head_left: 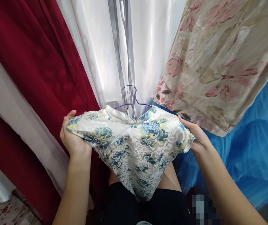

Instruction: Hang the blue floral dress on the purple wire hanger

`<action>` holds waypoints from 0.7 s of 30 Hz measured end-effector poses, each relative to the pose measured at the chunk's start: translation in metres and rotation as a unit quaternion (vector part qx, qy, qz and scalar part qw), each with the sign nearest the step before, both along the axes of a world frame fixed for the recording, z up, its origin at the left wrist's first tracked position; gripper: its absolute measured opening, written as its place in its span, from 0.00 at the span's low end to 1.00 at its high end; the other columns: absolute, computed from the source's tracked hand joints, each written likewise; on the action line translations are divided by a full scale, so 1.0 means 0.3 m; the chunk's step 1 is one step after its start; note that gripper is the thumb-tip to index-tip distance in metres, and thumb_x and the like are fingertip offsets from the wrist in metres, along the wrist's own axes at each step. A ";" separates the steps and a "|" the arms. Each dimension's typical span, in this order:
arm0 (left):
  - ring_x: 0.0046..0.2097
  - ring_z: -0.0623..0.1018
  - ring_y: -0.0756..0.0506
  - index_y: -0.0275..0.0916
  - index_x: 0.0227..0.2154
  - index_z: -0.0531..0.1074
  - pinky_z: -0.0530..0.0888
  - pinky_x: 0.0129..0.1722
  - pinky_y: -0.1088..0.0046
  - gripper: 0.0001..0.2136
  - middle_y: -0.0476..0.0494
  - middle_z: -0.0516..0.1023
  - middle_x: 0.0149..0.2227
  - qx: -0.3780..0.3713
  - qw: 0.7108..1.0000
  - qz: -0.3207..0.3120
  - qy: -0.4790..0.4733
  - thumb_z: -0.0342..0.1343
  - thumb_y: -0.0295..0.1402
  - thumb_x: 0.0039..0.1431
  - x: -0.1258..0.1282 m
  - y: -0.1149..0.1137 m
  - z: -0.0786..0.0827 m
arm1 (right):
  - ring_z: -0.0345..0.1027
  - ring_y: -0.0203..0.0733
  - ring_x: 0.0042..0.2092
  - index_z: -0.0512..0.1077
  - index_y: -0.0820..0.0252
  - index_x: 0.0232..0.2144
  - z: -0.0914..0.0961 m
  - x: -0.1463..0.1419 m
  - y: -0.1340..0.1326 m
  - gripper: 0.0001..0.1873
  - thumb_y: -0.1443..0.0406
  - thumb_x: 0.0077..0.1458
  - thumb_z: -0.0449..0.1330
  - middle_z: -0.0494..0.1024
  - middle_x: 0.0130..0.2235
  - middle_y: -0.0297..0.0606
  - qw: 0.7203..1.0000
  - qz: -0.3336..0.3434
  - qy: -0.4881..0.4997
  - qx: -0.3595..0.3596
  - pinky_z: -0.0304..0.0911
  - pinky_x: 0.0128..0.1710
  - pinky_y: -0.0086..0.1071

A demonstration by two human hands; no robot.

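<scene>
A white dress with blue and green flowers, a stand-up collar and short sleeves hangs in front of me on a purple wire hanger. My left hand grips the sleeve on the left, thumb showing past its upper edge. On the other side, my right hand holds the opposite sleeve with the thumb on top and the fingers mostly hidden behind the cloth. Between them the shoulders are spread wide. The lower part of the garment falls toward my legs and its end is out of sight.
Red curtains and white sheer cloth hang at the left and centre. Grey metal poles stand behind the hanger. To the right are a beige floral cloth and a blue fabric below it.
</scene>
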State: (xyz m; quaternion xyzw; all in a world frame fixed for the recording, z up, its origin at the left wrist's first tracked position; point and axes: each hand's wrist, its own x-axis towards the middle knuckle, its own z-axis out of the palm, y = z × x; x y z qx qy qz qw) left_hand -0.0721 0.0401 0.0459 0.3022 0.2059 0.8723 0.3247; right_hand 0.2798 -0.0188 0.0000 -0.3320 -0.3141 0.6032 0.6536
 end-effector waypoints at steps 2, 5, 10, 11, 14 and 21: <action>0.40 0.82 0.42 0.37 0.37 0.76 0.81 0.44 0.63 0.10 0.45 0.78 0.31 0.014 1.000 -0.002 0.008 0.55 0.38 0.66 0.019 -0.001 0.018 | 0.83 0.53 0.44 0.78 0.58 0.46 0.012 0.007 -0.001 0.11 0.62 0.62 0.62 0.86 0.39 0.42 1.000 0.003 0.027 -0.008 0.79 0.46 0.43; 0.44 0.82 0.41 0.38 0.37 0.74 0.80 0.48 0.59 0.09 0.46 0.79 0.33 0.036 0.999 0.002 0.030 0.57 0.39 0.65 0.022 0.029 0.030 | 0.82 0.53 0.45 0.78 0.59 0.47 0.040 0.005 0.003 0.11 0.64 0.63 0.61 0.86 0.40 0.41 0.999 -0.004 0.046 -0.008 0.79 0.47 0.44; 0.45 0.81 0.45 0.38 0.33 0.74 0.77 0.54 0.67 0.03 0.48 0.80 0.35 0.025 0.999 0.025 0.033 0.59 0.31 0.59 0.013 0.119 0.020 | 0.82 0.54 0.45 0.76 0.61 0.51 0.107 -0.016 0.021 0.15 0.63 0.63 0.62 0.86 0.42 0.43 0.999 -0.042 0.032 0.000 0.78 0.47 0.46; 0.45 0.81 0.45 0.37 0.35 0.75 0.77 0.54 0.67 0.04 0.47 0.81 0.36 0.027 0.999 0.018 0.043 0.57 0.30 0.58 0.015 0.131 0.015 | 0.82 0.54 0.45 0.76 0.61 0.51 0.111 -0.023 0.015 0.15 0.63 0.63 0.62 0.86 0.41 0.43 0.998 -0.051 0.032 0.001 0.78 0.47 0.46; 0.49 0.81 0.45 0.35 0.46 0.76 0.75 0.58 0.65 0.15 0.42 0.82 0.44 0.036 0.989 0.019 0.141 0.56 0.27 0.54 0.020 0.130 -0.013 | 0.82 0.54 0.43 0.78 0.62 0.48 0.067 -0.059 -0.062 0.15 0.61 0.62 0.62 0.86 0.38 0.43 0.995 -0.086 0.039 -0.012 0.79 0.45 0.45; 0.69 0.63 0.34 0.46 0.63 0.67 0.57 0.70 0.46 0.31 0.40 0.66 0.67 0.100 0.759 0.134 0.630 0.56 0.23 0.55 0.084 -0.031 -0.174 | 0.74 0.44 0.24 0.81 0.55 0.35 -0.292 -0.183 -0.473 0.12 0.56 0.51 0.72 0.83 0.29 0.37 0.962 -0.274 0.000 0.012 0.71 0.23 0.34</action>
